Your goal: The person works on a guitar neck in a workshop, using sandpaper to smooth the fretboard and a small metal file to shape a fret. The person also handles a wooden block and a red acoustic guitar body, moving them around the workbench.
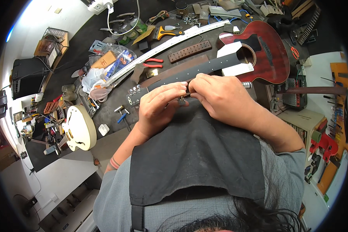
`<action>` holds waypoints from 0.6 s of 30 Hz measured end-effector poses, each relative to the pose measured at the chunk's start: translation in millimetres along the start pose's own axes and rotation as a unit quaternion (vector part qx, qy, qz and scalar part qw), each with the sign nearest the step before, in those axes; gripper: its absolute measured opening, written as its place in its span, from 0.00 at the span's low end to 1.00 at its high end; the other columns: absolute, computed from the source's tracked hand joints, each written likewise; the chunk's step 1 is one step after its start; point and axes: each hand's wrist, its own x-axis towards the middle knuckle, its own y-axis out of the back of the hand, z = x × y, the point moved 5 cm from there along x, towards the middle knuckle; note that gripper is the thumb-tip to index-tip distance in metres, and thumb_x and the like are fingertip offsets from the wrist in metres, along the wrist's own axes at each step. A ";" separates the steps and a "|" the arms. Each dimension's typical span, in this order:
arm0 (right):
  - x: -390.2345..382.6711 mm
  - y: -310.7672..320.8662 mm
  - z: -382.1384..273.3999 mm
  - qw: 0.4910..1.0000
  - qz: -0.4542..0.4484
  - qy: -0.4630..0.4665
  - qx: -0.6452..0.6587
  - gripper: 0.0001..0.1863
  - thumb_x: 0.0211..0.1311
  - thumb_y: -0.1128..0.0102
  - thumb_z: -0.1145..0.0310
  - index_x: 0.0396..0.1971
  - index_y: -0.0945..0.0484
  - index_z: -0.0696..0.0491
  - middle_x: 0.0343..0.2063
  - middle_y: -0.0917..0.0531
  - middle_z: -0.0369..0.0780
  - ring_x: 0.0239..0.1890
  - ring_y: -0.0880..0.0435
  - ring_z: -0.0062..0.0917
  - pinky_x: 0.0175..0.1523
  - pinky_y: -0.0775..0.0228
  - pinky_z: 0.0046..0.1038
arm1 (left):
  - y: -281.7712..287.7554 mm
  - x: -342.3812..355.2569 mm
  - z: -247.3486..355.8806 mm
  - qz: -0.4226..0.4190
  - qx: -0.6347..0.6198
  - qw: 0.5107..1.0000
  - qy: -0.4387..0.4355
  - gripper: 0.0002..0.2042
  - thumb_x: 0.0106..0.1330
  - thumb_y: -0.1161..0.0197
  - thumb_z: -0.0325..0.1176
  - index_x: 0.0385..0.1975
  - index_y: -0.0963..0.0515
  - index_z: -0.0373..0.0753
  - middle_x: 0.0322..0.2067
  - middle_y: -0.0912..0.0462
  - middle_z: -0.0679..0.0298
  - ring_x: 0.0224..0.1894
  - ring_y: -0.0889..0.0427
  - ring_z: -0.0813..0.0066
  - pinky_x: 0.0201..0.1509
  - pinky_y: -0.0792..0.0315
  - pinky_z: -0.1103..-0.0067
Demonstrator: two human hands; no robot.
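A red-brown acoustic guitar (267,50) lies across the dark workbench, its dark neck (193,71) running left to the headstock (134,95) with metal tuners. My left hand (160,106) and my right hand (220,96) meet just below the neck, fingertips pinched together on a small metal part (181,99), possibly a tuning peg. Both hands are held above my dark apron (197,150). Two white blocks (232,58) flank the neck near the body.
A long white ruler (162,46), red-handled pliers (154,62), a brown drilled strip (189,51), a yellow scraper (164,33) and a plastic bag (112,62) lie on the bench. A cream electric guitar body (79,127) rests lower left. Tool racks stand at right.
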 end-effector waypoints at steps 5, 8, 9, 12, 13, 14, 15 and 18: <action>2.1 -12.7 5.3 0.996 0.034 -0.008 0.080 0.07 0.71 0.33 0.71 0.43 0.20 0.56 0.37 0.13 0.45 0.38 0.09 0.37 0.41 0.17 0.38 | 4.9 -1.6 -5.4 -0.003 0.030 0.999 -0.039 0.24 0.51 0.24 0.11 0.49 0.14 0.34 0.49 0.06 0.51 0.53 0.05 0.54 0.55 0.11 0.66; 8.2 -38.7 20.3 0.959 0.000 -0.096 0.267 0.08 0.73 0.35 0.70 0.45 0.18 0.57 0.36 0.12 0.43 0.34 0.11 0.30 0.37 0.20 0.33 | 19.5 6.5 -8.9 -0.063 -0.019 0.997 0.038 0.21 0.54 0.25 0.14 0.49 0.13 0.36 0.47 0.07 0.55 0.48 0.05 0.57 0.51 0.12 0.68; 14.1 -49.1 22.9 0.931 -0.030 -0.134 0.338 0.08 0.74 0.35 0.70 0.46 0.18 0.57 0.35 0.12 0.42 0.32 0.12 0.27 0.36 0.21 0.31 | 28.7 9.0 -13.3 -0.107 -0.017 0.991 0.076 0.20 0.54 0.22 0.16 0.49 0.13 0.36 0.45 0.07 0.56 0.46 0.06 0.58 0.50 0.13 0.69; 33.8 -78.2 26.2 0.748 -0.154 -0.297 0.573 0.10 0.74 0.37 0.68 0.48 0.18 0.56 0.36 0.14 0.38 0.30 0.17 0.19 0.34 0.25 0.24 | 55.5 20.1 -22.6 -0.228 0.008 0.953 0.198 0.21 0.55 0.21 0.15 0.49 0.11 0.36 0.44 0.07 0.62 0.48 0.07 0.65 0.56 0.15 0.71; 39.2 -86.8 30.0 0.672 -0.145 -0.316 0.654 0.10 0.74 0.38 0.67 0.48 0.17 0.54 0.38 0.15 0.36 0.29 0.20 0.16 0.33 0.27 0.21 | 60.7 22.1 -27.1 -0.233 -0.020 0.947 0.222 0.19 0.57 0.23 0.13 0.48 0.12 0.36 0.43 0.09 0.64 0.48 0.08 0.70 0.55 0.14 0.72; 41.1 -89.0 30.8 0.643 -0.132 -0.327 0.680 0.10 0.75 0.40 0.67 0.49 0.18 0.55 0.39 0.16 0.38 0.30 0.20 0.17 0.34 0.27 0.22 | 65.1 22.8 -36.8 -0.262 -0.022 0.933 0.247 0.19 0.59 0.27 0.10 0.50 0.13 0.34 0.46 0.10 0.65 0.50 0.09 0.75 0.56 0.13 0.74; 42.6 -95.2 33.9 0.613 -0.119 -0.315 0.714 0.10 0.74 0.40 0.68 0.48 0.18 0.56 0.39 0.16 0.39 0.31 0.20 0.18 0.34 0.26 0.23 | 66.9 22.6 -48.4 -0.266 -0.049 0.924 0.269 0.20 0.59 0.29 0.09 0.51 0.14 0.34 0.46 0.10 0.65 0.51 0.10 0.76 0.56 0.12 0.75; 44.8 -114.7 46.3 0.567 -0.087 -0.272 0.773 0.10 0.72 0.42 0.71 0.48 0.19 0.57 0.40 0.16 0.39 0.34 0.20 0.19 0.36 0.25 0.25 | 65.2 36.6 -71.8 -0.272 -0.120 0.910 0.288 0.20 0.60 0.21 0.19 0.53 0.14 0.36 0.39 0.11 0.67 0.42 0.17 0.81 0.46 0.19 0.77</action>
